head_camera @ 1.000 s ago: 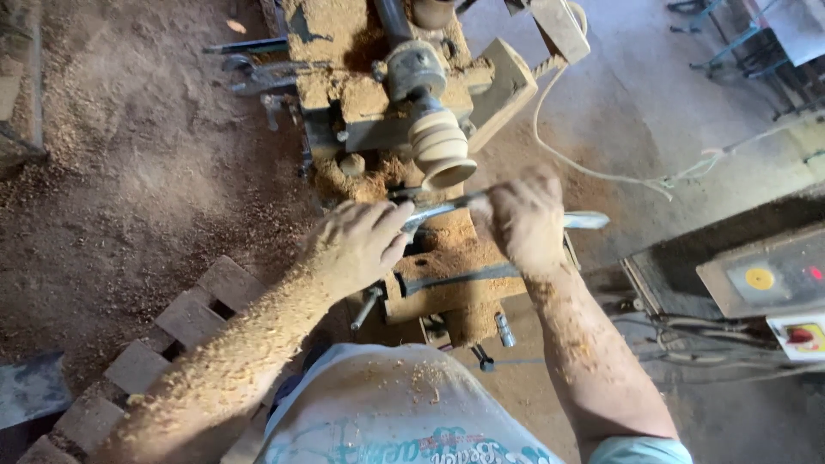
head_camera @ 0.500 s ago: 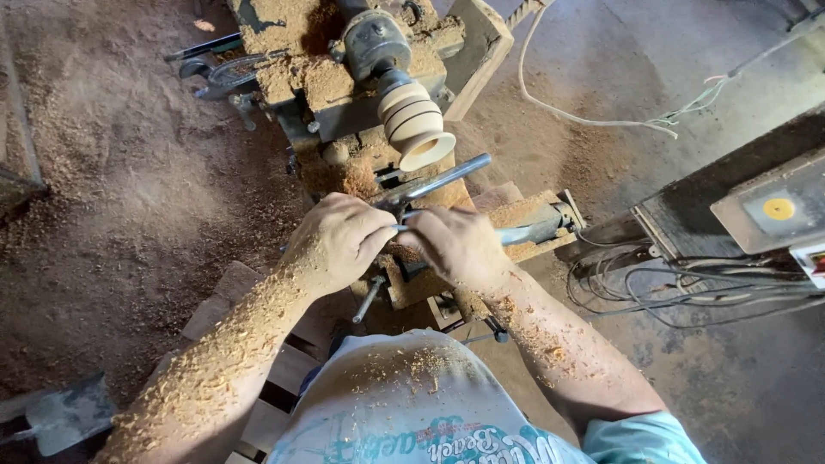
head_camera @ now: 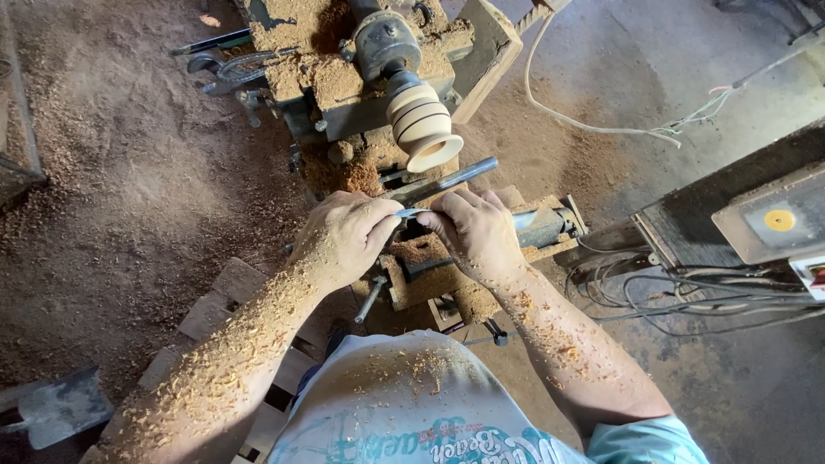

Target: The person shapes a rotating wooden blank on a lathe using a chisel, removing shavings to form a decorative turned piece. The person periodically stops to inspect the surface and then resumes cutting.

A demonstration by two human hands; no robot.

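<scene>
From the head view, the left hand (head_camera: 344,236) and right hand (head_camera: 477,232) meet with fingers curled nearly closed, pinching a thin metal blade (head_camera: 412,212) between them. Just beyond the fingers lie a steel rod (head_camera: 447,180) and the ringed wooden piece (head_camera: 423,127) on the lathe (head_camera: 344,60). Open sawdust floor (head_camera: 112,189) lies left; right, a grey box with a yellow round sticker (head_camera: 779,221).
</scene>
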